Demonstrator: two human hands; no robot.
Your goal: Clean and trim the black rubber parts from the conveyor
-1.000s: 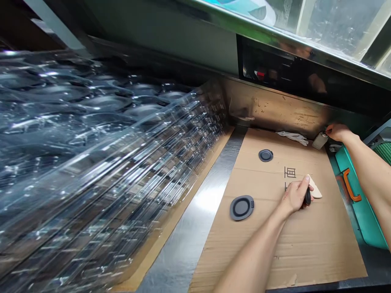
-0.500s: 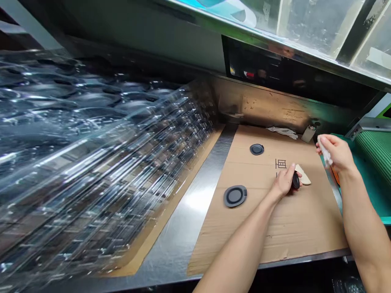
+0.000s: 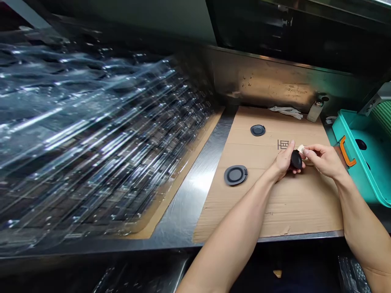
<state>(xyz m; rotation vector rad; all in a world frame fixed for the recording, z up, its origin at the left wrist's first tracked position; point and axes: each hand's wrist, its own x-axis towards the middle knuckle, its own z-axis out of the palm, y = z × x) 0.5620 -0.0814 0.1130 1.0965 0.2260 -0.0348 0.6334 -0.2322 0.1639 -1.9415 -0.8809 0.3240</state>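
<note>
My left hand (image 3: 282, 162) is closed around a small black rounded plastic part (image 3: 296, 160), held above the cardboard sheet (image 3: 275, 215). Right beside that part, my right hand (image 3: 325, 159) pinches a crumpled whitish cloth (image 3: 301, 149) at its fingertips. Whether the cloth touches the part is hard to make out. A cream-coloured pad (image 3: 308, 162) lies mostly hidden under my right hand. To the left on the cardboard rest two flat dark grey oval parts, a larger one (image 3: 236, 175) in front and a smaller one (image 3: 258, 130) behind.
Tall stacks of clear plastic trays (image 3: 122, 146) fill the left side. White gloves (image 3: 287, 111) and a small bottle (image 3: 315, 110) stand along the metal back wall. On the right is a teal bin (image 3: 351, 122) with an orange handle (image 3: 347, 152), holding a dark part (image 3: 361, 144).
My right hand has come left and inward with the cloth, up to the black part in my left hand. The view has tilted down, showing more of the teal bin.
</note>
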